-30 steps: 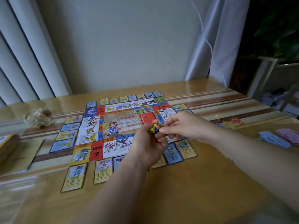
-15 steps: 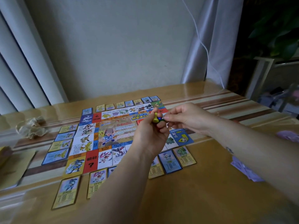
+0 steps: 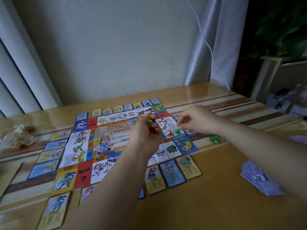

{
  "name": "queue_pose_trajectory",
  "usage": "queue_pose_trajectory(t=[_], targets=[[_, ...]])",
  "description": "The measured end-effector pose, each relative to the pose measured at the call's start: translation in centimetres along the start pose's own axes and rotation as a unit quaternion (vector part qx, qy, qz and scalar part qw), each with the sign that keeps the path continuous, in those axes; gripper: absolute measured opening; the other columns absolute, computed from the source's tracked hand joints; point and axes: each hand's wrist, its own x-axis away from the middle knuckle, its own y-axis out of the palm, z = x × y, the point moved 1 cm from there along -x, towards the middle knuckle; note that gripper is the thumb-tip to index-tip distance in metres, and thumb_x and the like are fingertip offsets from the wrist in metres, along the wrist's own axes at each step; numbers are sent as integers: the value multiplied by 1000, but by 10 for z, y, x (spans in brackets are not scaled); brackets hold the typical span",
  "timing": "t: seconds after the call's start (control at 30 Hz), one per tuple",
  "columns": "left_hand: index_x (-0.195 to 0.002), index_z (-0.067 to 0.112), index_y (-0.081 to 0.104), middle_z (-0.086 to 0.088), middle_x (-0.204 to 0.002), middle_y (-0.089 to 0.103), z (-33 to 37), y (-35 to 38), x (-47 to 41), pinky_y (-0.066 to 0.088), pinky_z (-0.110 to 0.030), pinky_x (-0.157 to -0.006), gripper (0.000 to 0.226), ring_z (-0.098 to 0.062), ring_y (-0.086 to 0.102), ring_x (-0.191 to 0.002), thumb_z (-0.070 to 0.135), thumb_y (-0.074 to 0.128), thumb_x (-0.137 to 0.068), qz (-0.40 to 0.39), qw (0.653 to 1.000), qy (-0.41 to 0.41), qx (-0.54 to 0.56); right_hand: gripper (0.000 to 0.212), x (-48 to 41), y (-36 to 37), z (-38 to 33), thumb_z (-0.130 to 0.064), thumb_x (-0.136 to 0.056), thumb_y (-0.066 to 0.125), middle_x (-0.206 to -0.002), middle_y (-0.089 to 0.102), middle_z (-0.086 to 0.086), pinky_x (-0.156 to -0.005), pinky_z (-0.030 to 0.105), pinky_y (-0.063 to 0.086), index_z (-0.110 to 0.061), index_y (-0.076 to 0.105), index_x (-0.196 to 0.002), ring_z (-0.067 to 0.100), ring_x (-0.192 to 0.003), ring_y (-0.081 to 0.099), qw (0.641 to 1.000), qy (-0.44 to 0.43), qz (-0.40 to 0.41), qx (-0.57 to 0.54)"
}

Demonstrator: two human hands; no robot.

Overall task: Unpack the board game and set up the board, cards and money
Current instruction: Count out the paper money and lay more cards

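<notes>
The colourful game board (image 3: pixel 106 141) lies flat on the wooden table (image 3: pixel 207 206). Property cards (image 3: pixel 172 173) ring its edges. My left hand (image 3: pixel 146 136) hovers over the board's right half, closed on small yellow and blue pawns (image 3: pixel 151 120) that poke out above the fingers. My right hand (image 3: pixel 194 118) is further right, fingertips pinched on the top of a green pawn (image 3: pixel 178 131) at the board's right column. A white die (image 3: pixel 188 147) rests on the blue corner square. A fanned pile of purple money (image 3: pixel 260 178) lies at the right.
A crumpled paper wad (image 3: pixel 18 135) sits at the left, with a flat cardboard piece (image 3: pixel 6 176) at the left edge. A small green object (image 3: pixel 215 138) lies off the board's right side. A wall and curtain (image 3: pixel 214 47) stand behind the table.
My right hand has drawn away from the left hand and moved right and down to the board's right column with a green pawn. The left hand still grips the other pawns.
</notes>
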Motion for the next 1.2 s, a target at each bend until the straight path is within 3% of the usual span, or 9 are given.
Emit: queue_pose_trajectory(t=[0.1, 0.27, 0.37, 0.47, 0.7, 0.93, 1.03, 1.1, 1.2], targets=[[-84, 9, 55, 1, -63, 52, 0, -6, -4, 38, -15, -39, 20, -6, 43, -43, 17, 46, -100, 5, 998, -42, -44, 11, 0, 10, 0, -14, -85, 68, -90, 70, -6, -79, 22, 52, -15, 73, -96, 4, -80, 63, 993, -45, -44, 104], [-86, 7, 56, -2, -73, 55, -1, -8, -2, 41, -14, -42, 19, -8, 49, -57, 12, 44, -99, 21, 994, -83, -70, 15, -4, 22, 5, -14, -85, 68, -95, 70, -2, -81, 28, 53, -15, 72, -100, 7, -82, 63, 989, -60, -48, 127], [-94, 5, 57, -5, -74, 58, -2, -10, -3, 43, -14, -41, 18, -10, 52, -59, 6, 39, -99, 21, 993, -91, -78, 24, -1, 20, 4, -18, -85, 68, -104, 69, -4, -73, 18, 47, -16, 69, -109, 1, -80, 57, 988, -61, -55, 130], [-95, 4, 58, -5, -71, 60, -3, -7, -3, 44, -14, -42, 16, -9, 53, -57, 7, 43, -98, 5, 987, -98, -125, 29, -2, 2, -5, -24, -88, 65, -109, 67, -8, -66, 7, 37, -19, 66, -117, -8, -75, 51, 997, -54, 9, 50], [-93, 5, 57, -3, -70, 53, -9, 17, 2, 37, -12, -39, 17, -5, 47, -53, 17, 47, -98, -53, 973, -113, -195, 17, -6, -15, -15, -26, -93, 58, -93, 67, -9, -72, 27, 53, -22, 70, -103, 10, -80, 62, 989, 31, -86, -121], [-83, 9, 59, -2, -75, 57, -6, 15, -1, 39, -13, -40, 26, -6, 49, -57, 30, 50, -96, -52, 977, -92, -183, 5, -6, -21, -6, -16, -86, 65, -82, 66, -3, -65, 23, 46, -16, 69, -89, 7, -68, 54, 942, 78, -15, -325], [-88, 7, 58, -4, -78, 59, -1, 6, -4, 41, -13, -43, 21, -7, 52, -60, 20, 45, -99, -32, 982, -94, -161, 10, -5, -24, 6, -19, -87, 66, -89, 67, -11, -74, 19, 46, -21, 71, -95, 1, -75, 58, 991, 51, 33, -116], [-103, 3, 58, -6, -81, 59, 3, 0, -4, 42, -14, -44, 17, -9, 53, -64, 9, 43, -98, -18, 984, -93, -150, 16, -3, -15, 11, -16, -88, 66, -93, 67, -9, -68, 12, 41, -18, 72, -102, -3, -75, 55, 999, 26, 11, 19], [-117, 0, 53, -9, -89, 59, 5, -6, -5, 45, -12, -43, 23, -10, 55, -68, 1, 39, -99, -8, 989, -80, -124, 19, -3, 5, 17, -12, -88, 64, -100, 69, -2, -67, 16, 42, -13, 71, -105, 3, -76, 57, 998, 21, -11, 66]])
